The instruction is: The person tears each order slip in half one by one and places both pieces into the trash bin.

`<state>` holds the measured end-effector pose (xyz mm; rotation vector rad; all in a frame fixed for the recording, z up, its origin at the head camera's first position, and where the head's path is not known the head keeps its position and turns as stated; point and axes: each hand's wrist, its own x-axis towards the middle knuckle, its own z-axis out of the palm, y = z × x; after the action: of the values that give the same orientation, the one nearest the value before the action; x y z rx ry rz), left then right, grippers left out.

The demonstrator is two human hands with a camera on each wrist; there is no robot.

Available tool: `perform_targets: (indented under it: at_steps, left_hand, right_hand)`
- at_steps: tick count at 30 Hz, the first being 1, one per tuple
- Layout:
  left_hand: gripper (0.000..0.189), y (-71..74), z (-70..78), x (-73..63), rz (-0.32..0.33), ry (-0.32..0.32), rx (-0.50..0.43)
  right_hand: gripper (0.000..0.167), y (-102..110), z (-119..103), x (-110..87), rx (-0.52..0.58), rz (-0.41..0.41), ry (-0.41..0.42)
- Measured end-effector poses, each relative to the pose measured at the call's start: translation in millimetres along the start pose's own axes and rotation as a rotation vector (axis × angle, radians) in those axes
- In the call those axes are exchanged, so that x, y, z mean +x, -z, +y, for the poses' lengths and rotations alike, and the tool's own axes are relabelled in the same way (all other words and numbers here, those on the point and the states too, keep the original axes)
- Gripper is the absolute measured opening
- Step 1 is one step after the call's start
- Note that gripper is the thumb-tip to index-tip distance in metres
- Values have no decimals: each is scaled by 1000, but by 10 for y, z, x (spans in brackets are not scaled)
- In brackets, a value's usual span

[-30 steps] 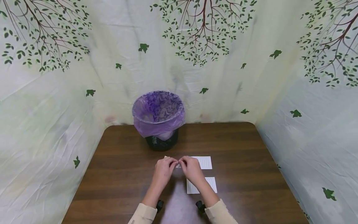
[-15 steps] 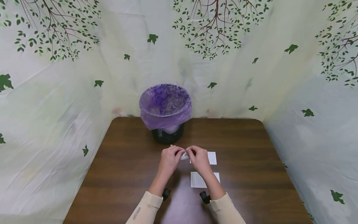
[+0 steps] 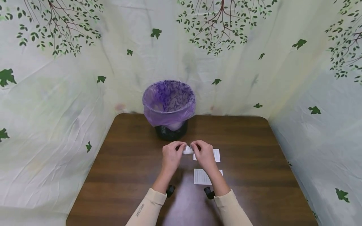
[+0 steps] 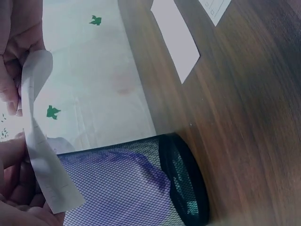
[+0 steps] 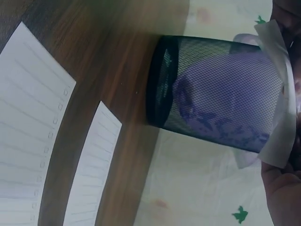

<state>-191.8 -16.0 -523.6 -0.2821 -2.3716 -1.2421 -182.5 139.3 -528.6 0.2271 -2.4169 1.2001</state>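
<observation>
Holding that white paper [image 3: 188, 150] from both ends, you've got a pinch going on each side: left hand [image 3: 171, 154] with fingertips and thumb closed on one end, right hand [image 3: 205, 155] doing the same on the other. It's off the table [image 3: 243, 157], just on your side of the bin [image 3: 171, 134]. Looks bent rather than flat, and my guess is the two-ended grip lets you work the middle without it slipping.

Your two lined cards, the near one [image 3: 201, 176] and the far one [image 3: 216, 155], lie flat with a gap between them, both partly hidden by your right arm and hand. I'd say that spacing keeps each easy to grab.

As for the bin, it's dark mesh, standing upright, with a purple bag [image 3: 161, 119] lining it and flopped over the rim, probably so it stays put. The bag is all I can make out inside; can't tell about the very bottom.
</observation>
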Motion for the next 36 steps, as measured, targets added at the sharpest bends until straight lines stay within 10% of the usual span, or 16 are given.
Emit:
perform_targets:
  at_steps: [16, 36]
  left_hand:
    - [7, 54, 17, 90, 80, 210, -98]
    - [5, 203, -52, 43, 228, 160, -120]
  right_hand:
    - [5, 58, 103, 46, -66, 68, 95]
    - [7, 113, 364, -24, -103, 165, -11]
